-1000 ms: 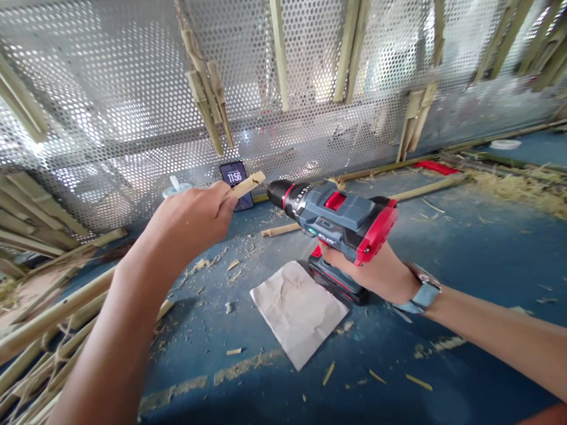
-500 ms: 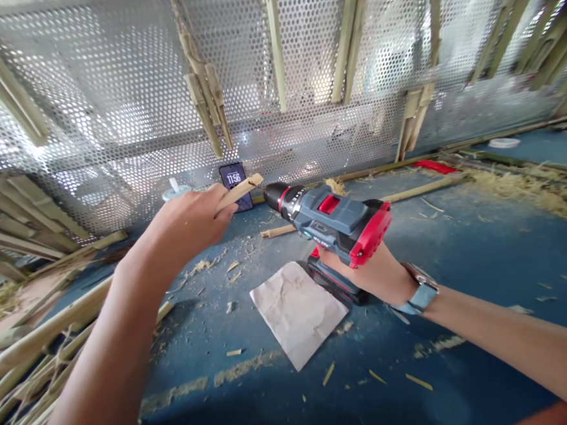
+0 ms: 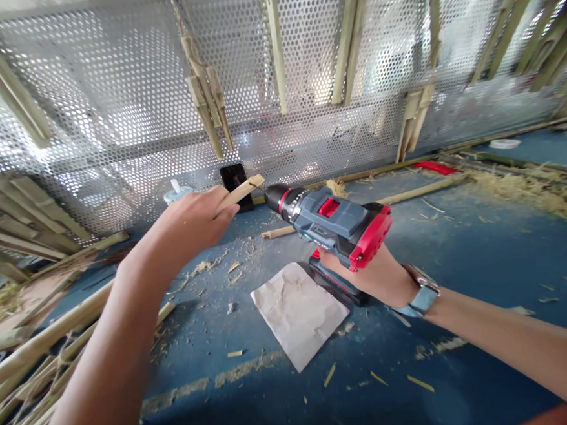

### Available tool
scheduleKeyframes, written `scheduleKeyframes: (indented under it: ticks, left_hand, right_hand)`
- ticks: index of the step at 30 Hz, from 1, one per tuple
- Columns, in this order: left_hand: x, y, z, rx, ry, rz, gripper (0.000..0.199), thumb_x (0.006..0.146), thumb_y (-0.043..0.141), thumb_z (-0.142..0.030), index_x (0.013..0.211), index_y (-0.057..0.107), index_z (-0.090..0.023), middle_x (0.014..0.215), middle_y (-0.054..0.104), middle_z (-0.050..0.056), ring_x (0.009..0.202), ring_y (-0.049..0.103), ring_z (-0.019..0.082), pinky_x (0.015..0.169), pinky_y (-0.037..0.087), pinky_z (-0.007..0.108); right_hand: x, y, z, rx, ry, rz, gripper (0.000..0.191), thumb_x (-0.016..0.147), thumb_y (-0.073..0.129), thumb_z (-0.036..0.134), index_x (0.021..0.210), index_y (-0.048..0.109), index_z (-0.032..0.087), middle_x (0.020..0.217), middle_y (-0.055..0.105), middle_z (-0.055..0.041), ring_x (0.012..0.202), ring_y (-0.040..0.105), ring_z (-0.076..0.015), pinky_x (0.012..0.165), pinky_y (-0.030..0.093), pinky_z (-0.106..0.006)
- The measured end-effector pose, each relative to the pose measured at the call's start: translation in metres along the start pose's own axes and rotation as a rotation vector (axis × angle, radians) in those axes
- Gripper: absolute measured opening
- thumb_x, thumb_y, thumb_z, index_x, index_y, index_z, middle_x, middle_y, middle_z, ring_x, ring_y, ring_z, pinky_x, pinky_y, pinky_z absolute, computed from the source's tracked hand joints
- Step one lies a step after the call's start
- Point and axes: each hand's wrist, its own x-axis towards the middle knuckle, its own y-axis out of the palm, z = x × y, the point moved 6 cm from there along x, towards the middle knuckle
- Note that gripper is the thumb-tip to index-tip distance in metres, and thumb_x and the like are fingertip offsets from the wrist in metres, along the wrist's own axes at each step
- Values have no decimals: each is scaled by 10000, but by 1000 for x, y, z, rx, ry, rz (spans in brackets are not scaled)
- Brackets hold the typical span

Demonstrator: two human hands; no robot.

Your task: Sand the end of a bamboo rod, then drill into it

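My left hand [image 3: 199, 215] is closed around a split bamboo strip [image 3: 240, 191], its free end pointing up and to the right. A cordless drill [image 3: 330, 216], blue-grey with red parts, is gripped by my right hand [image 3: 372, 274], whose fingers are mostly hidden behind the drill body. The drill's chuck points left, and its thin bit meets the bamboo near the strip's end; how deep it sits I cannot tell. Below the drill lies a creased sheet of paper [image 3: 300, 315] on the blue tabletop [image 3: 258, 408].
A dark-screened phone [image 3: 234, 177] leans on the perforated metal panel [image 3: 133, 74], where bamboo pieces [image 3: 202, 95] hang. Bamboo poles [image 3: 44, 333] are piled at left. Shavings [image 3: 529, 189] and a red item [image 3: 436, 167] lie at right. Another bamboo stick [image 3: 278, 232] rests behind the drill.
The phone's screen has gone from lit to dark. Both hands, the bamboo strip and the drill stay almost where they were.
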Motion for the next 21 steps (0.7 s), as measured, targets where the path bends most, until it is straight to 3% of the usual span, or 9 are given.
scheduleKeyframes:
  ticks: [7, 16, 21]
  left_hand:
    - [2, 2, 0, -10, 94, -30, 220, 972, 389, -308, 870, 529, -172, 681, 503, -8, 513, 427, 118, 530, 274, 269]
    - [2, 0, -2, 1, 206, -92, 295, 994, 373, -299, 786, 537, -170, 619, 464, -22, 487, 404, 96, 489, 293, 245]
    - [1, -1, -2, 20, 242, -106, 343, 1013, 343, -312, 803, 567, -160, 630, 477, -14, 502, 444, 103, 494, 331, 242]
  right_hand:
    - [2, -1, 7, -18, -54, 7, 173, 869, 498, 270, 847, 669, 271, 729, 633, -54, 821, 584, -266, 865, 478, -471]
    - [-1, -1, 3, -69, -56, -16, 149, 829, 474, 216, 751, 591, 266, 663, 603, -29, 663, 552, -226, 739, 506, -415]
    - [0, -2, 6, -117, -95, -44, 147, 817, 471, 204, 735, 576, 264, 680, 613, -29, 680, 563, -223, 728, 508, -411]
